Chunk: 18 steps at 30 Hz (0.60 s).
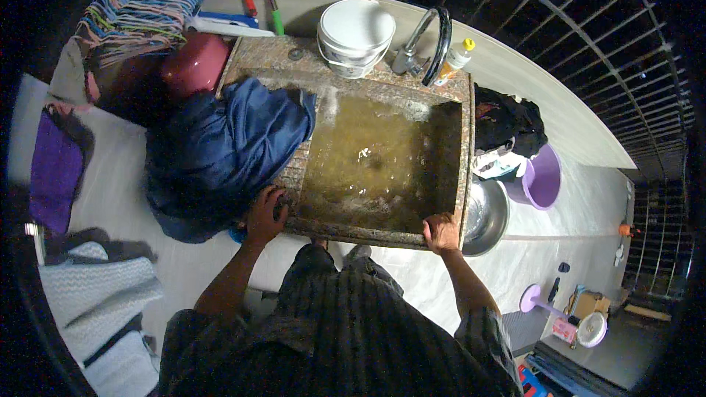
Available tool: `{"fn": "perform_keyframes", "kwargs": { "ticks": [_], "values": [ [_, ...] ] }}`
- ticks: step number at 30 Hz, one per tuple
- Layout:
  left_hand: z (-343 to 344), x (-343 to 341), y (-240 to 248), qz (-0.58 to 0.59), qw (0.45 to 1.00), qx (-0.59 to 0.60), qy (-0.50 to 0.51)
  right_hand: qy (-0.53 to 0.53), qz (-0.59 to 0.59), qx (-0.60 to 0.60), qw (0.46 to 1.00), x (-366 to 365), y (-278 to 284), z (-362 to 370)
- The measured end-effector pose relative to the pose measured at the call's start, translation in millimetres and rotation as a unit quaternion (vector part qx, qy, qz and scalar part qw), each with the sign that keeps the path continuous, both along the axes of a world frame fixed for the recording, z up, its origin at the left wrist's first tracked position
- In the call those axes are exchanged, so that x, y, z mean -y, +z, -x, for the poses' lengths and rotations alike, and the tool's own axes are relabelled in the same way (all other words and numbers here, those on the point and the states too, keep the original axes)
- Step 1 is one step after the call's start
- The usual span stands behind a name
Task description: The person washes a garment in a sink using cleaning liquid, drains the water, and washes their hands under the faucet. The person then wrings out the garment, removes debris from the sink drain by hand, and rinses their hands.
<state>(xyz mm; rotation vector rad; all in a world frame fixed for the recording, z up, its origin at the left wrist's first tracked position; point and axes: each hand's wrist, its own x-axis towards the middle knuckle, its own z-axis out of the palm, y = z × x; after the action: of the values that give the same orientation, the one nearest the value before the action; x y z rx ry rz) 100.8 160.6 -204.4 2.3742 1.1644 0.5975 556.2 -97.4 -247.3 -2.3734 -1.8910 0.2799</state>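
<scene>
A stone sink (353, 236) with a speckled brown rim stands in front of me, its basin holding murky, yellowish water (368, 154). At the front left corner, my left hand (266, 217) is closed on the sink's edge with its fingers curled. My right hand (441, 233) grips the rim at the front right corner, thumb over the top. Dark blue cloth (235, 147) lies bunched over the left ledge and hangs down outside, just beyond my left hand. Neither hand touches the water.
A lidded white bucket (356, 33), a curved tap (439, 44) and a yellow-capped bottle (457, 59) stand along the back ledge. A red basin (195, 64) is at the left. To the right are dark clothes (507, 121), a purple tub (543, 180) and a metal basin (487, 217).
</scene>
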Motion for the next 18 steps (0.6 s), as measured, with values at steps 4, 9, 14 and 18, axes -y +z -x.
{"fn": "perform_keyframes", "kwargs": {
  "ticks": [4, 9, 14, 18],
  "values": [
    [-2, 3, -4, -0.011, 0.993, -0.111, 0.036, 0.027, -0.040, -0.040, 0.998, -4, 17, 0],
    [-12, -4, 6, 0.003, 0.992, -0.123, 0.020, -0.011, -0.024, -0.087, 0.996, -2, 19, -2],
    [-18, 0, 5, -0.024, 0.990, -0.133, 0.037, -0.016, -0.088, -0.060, 0.994, 4, 8, -7],
    [-5, 0, 0, -0.060, 0.991, -0.119, 0.024, -0.004, -0.093, -0.045, 0.995, -2, 17, 2]
  ]
}}
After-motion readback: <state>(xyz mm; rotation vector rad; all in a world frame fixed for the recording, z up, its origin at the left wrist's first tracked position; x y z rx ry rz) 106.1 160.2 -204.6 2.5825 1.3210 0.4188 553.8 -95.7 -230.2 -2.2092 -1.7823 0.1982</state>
